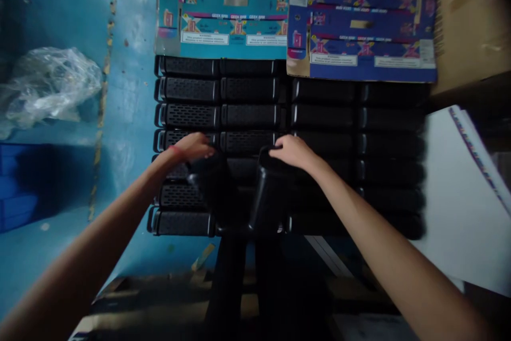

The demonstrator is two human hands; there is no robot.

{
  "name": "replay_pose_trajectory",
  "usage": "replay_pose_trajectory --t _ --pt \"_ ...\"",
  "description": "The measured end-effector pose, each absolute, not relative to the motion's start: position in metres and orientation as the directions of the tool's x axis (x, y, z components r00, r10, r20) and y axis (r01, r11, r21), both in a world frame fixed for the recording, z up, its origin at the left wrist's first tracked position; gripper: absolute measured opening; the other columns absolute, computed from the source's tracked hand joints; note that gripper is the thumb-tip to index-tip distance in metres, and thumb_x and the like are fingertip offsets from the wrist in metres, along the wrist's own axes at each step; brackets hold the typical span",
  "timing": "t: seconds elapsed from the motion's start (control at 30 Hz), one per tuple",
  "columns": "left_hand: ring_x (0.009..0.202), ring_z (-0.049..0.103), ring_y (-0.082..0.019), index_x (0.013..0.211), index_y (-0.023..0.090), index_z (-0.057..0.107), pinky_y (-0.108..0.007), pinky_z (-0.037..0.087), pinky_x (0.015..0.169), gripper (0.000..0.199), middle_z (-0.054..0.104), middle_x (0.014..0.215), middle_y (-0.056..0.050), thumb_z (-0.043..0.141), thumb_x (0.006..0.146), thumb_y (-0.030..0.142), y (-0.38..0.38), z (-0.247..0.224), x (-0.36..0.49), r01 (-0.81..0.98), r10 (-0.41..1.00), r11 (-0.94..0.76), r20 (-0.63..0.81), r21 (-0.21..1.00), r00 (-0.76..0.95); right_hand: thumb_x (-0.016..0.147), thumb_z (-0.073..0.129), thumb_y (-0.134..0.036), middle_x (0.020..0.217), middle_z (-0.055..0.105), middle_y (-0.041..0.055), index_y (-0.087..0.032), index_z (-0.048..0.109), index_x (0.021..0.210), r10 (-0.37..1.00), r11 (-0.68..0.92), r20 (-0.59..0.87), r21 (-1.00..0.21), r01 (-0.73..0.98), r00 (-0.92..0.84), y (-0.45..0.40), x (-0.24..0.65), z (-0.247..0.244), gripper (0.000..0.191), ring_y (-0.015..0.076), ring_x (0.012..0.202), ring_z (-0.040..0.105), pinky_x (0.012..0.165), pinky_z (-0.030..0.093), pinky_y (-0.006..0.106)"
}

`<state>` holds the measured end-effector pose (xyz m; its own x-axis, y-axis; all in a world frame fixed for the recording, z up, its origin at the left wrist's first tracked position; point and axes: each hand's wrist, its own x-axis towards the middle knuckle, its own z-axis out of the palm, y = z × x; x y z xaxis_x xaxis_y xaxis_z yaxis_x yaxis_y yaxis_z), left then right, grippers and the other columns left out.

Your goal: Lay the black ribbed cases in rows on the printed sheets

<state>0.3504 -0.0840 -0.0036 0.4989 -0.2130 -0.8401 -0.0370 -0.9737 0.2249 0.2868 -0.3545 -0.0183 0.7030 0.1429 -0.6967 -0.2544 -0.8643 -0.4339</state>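
Black casings (247,88) fill centre; blue floor (128,107) left bare.

Blue surface (131,117) under black casings (247,91)

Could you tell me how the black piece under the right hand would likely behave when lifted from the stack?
The black piece looks like rigid moulded plastic, so probably stiff. Its glossy edge suggests it could be slippery. The right hand lifts it alone, so it seems fairly light.
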Motion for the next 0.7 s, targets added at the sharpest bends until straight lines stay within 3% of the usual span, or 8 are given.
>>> replay_pose_trajectory --t 0.13,0.23,0.3,0.4,0.47,0.53,0.6,0.7 --pt "0.054 0.053 -0.016 0.059 0.017 0.059 -0.026 0.036 0.051 0.027 0.056 0.054 0.0 0.046 0.067 0.039 -0.053 0.058 0.293 0.065 -0.263 -0.949 -0.89 0.308 0.373 0.086 0.066 -0.028 0.078 0.072 0.002 -0.015 0.069 0.08 0.22 -0.769 -0.741 -0.532 -0.354 0.634 -0.356 0.231 0.026 0.015 0.0165 0.076 0.067 0.069 0.05 0.027" --pt "0.059 0.056 -0.017 0.068 0.017 0.064 -0.026 0.039 0.055 0.038 0.063 0.063 -0.002 0.048 0.075 0.05 -0.058 0.091 0.248 0.071 -0.363 -0.917 -0.894 0.393 0.262 0.088 0.064 -0.033 0.084 0.075 -0.0002 -0.02 0.072 0.087 0.292 -0.687 -0.744 -0.601 -0.409 0.601 -0.344 0.196 0.055 0.015 0.0151 0.08 0.07 0.067 0.047 0.022" --pt "0.069 0.062 -0.022 0.077 0.017 0.067 -0.029 0.042 0.061 0.04 0.069 0.074 -0.005 0.05 0.08 0.053 -0.072 0.104 0.221 -0.002 -0.392 -0.916 -0.891 0.402 0.229 0.086 0.067 -0.04 0.089 0.076 -0.0015 -0.024 0.073 0.091 0.325 -0.666 -0.74 -0.621 -0.413 0.589 -0.33 0.179 0.071 0.017 0.0172 0.085 0.071 0.071 0.048 0.024" --pt "0.082 0.069 -0.034 0.078 0.018 0.068 -0.038 0.045 0.07 0.033 0.073 0.082 -0.012 0.053 0.083 0.046 -0.093 0.116 0.186 -0.139 -0.3 -0.952 -0.925 0.274 0.231 0.082 0.071 -0.044 0.088 0.077 0.0031 -0.024 0.074 0.089 0.349 -0.692 -0.755 -0.607 -0.391 0.554 -0.305 0.155 0.09 0.021 0.0251 0.088 0.072 0.074 0.048 0.031" --pt "0.088 0.07 -0.038 0.086 0.017 0.068 -0.043 0.048 0.073 0.03 0.074 0.086 -0.014 0.053 0.086 0.043 -0.1 0.122 0.166 -0.128 -0.277 -0.959 -0.936 0.254 0.218 0.083 0.07 -0.041 0.087 0.077 0.0064 -0.022 0.073 0.087 0.36 -0.713 -0.767 -0.594 -0.374 0.531 -0.291 0.137 0.099 0.02 0.0282 0.088 0.072 0.074 0.048 0.033" --pt "0.091 0.071 -0.037 0.108 0.013 0.062 -0.045 0.05 0.076 0.033 0.074 0.091 -0.014 0.052 0.089 0.039 -0.1 0.128 0.151 -0.047 -0.277 -0.961 -0.935 0.273 0.221 0.086 0.068 -0.039 0.087 0.077 0.0056 -0.021 0.071 0.087 0.36 -0.726 -0.774 -0.583 -0.364 0.522 -0.283 0.121 0.106 0.018 0.0272 0.087 0.073 0.074 0.048 0.032" --pt "0.1 0.069 -0.035 0.13 0.01 0.047 -0.044 0.051 0.084 0.05 0.073 0.106 -0.015 0.056 0.087 0.033 -0.097 0.136 0.144 0.041 -0.295 -0.949 -0.923 0.314 0.246 0.088 0.066 -0.037 0.087 0.077 0.0033 -0.022 0.069 0.089 0.355 -0.732 -0.783 -0.573 -0.37 0.51 -0.281 0.107 0.11 0.015 0.0252 0.085 0.073 0.074 0.049 0.031" --pt "0.105 0.067 -0.027 0.143 0.018 0.037 -0.038 0.05 0.091 0.067 0.064 0.131 -0.012 0.064 0.082 0.027 -0.096 0.147 0.152 0.092 -0.396 -0.902 -0.893 0.422 0.215 0.09 0.063 -0.028 0.096 0.076 0.0041 -0.022 0.068 0.103 0.36 -0.715 -0.774 -0.587 -0.379 0.521 -0.283 0.095 0.111 0.015 0.0257 0.092 0.071 0.083 0.051 0.036"
